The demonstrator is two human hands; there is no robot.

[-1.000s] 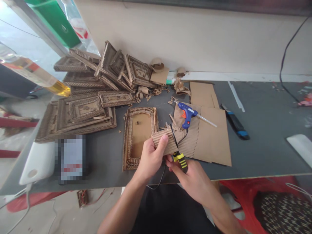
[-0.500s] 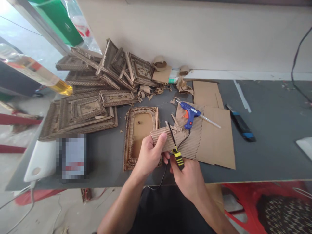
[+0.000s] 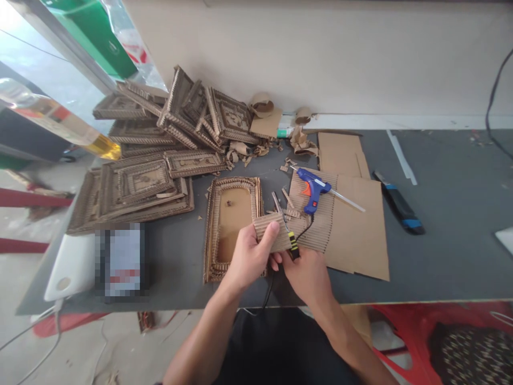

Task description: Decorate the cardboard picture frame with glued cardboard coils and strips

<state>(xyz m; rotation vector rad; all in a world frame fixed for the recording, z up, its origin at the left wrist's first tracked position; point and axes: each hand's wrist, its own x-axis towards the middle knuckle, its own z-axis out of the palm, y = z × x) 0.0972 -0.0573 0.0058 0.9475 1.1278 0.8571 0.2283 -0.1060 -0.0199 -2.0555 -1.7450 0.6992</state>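
My left hand point(image 3: 254, 248) pinches a small piece of corrugated cardboard point(image 3: 276, 231), thumb on top. In my right hand point(image 3: 306, 272) are scissors point(image 3: 294, 243) with black and yellow handles, their blades at the right edge of that piece. Behind and left of my left hand lies a rectangular cardboard frame point(image 3: 212, 230) with ridged borders. A blue hot glue gun point(image 3: 312, 187) with a clear glue stick rests on a corrugated sheet point(image 3: 320, 230) beyond the scissors. Thin cardboard strips point(image 3: 287, 198) lie beside the blades.
Cardboard frames point(image 3: 176, 117) are piled at the back left, with paper scraps point(image 3: 302, 141) beside them. Flat cardboard point(image 3: 358, 230) and a utility knife point(image 3: 398, 203) lie to the right. A bottle point(image 3: 60, 117), a white device point(image 3: 70, 267) and a blurred-out object point(image 3: 122, 262) are at left.
The scissors and the held cardboard piece have shifted slightly, and the blades now appear closer together, pointing more to the upper left. Both hands keep their hold.
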